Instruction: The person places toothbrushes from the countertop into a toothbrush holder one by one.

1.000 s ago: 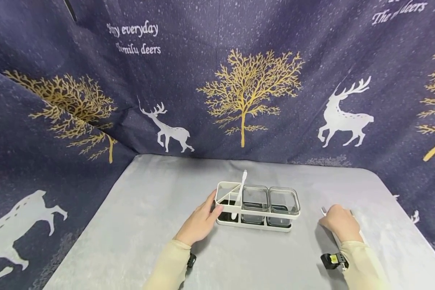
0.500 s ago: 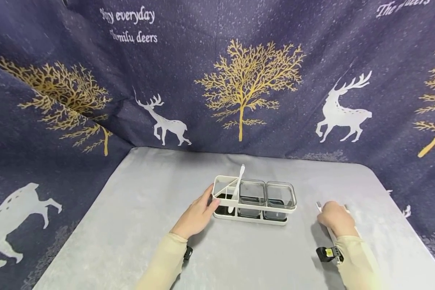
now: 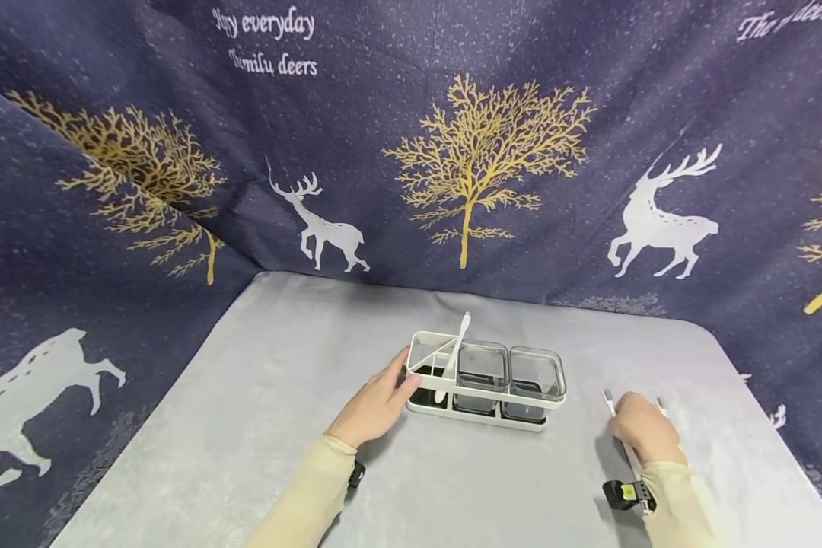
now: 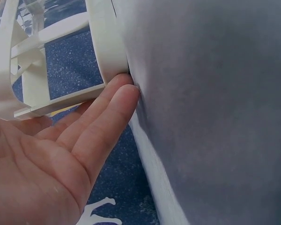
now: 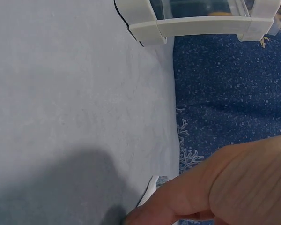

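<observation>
A white toothbrush holder point(image 3: 486, 397) with two clear cups point(image 3: 482, 365) stands mid-table. In its left section a white toothbrush point(image 3: 454, 354) leans to the right. My left hand point(image 3: 373, 407) holds the holder's left end, thumb on the front rim and fingers along the side; in the left wrist view those fingers point(image 4: 105, 122) touch the frame. To the right, my right hand point(image 3: 647, 430) pinches a toothbrush point(image 3: 609, 401) on the table; its bristles show in the right wrist view. Most of the handle is hidden. Another toothbrush head point(image 3: 661, 405) shows beyond the knuckles.
A grey cloth point(image 3: 246, 426) covers the table. Behind and at the left hangs a dark blue curtain point(image 3: 356, 137) with trees and deer printed on it. Table surface lies between the holder and my right hand.
The head view has tilted and shifted slightly. My left hand stays at the holder. More of the two toothbrush heads shows around my right hand now.
</observation>
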`<action>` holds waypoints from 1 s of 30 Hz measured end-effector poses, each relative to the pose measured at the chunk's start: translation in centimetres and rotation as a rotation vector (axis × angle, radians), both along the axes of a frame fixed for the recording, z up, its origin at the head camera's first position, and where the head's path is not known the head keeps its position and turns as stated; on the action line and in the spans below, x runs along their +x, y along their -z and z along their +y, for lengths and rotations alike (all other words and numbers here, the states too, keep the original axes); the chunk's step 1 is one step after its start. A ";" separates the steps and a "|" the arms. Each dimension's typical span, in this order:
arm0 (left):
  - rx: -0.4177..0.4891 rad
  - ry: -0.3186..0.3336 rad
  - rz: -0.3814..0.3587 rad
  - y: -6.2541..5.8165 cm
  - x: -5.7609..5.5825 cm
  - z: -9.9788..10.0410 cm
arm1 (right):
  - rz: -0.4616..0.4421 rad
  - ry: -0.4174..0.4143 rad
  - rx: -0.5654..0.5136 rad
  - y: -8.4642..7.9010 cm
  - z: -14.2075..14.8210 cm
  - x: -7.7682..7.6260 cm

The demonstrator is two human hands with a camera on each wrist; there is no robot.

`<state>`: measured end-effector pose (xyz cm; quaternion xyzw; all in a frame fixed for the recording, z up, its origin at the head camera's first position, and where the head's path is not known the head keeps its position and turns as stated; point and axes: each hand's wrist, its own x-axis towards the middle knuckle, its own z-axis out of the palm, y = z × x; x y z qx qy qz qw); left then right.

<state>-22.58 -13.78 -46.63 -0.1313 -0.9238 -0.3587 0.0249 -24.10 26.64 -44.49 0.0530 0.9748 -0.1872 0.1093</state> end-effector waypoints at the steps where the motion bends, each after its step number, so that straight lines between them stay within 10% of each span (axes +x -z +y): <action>1: 0.001 0.002 0.004 0.0 -0.1 0.0 | 0.009 -0.001 -0.007 0.1 0.1 0.0; 30: 0.023 -0.004 0.004 0.7 -0.6 0.3 | -0.006 -0.007 -0.162 -0.7 0.9 -0.4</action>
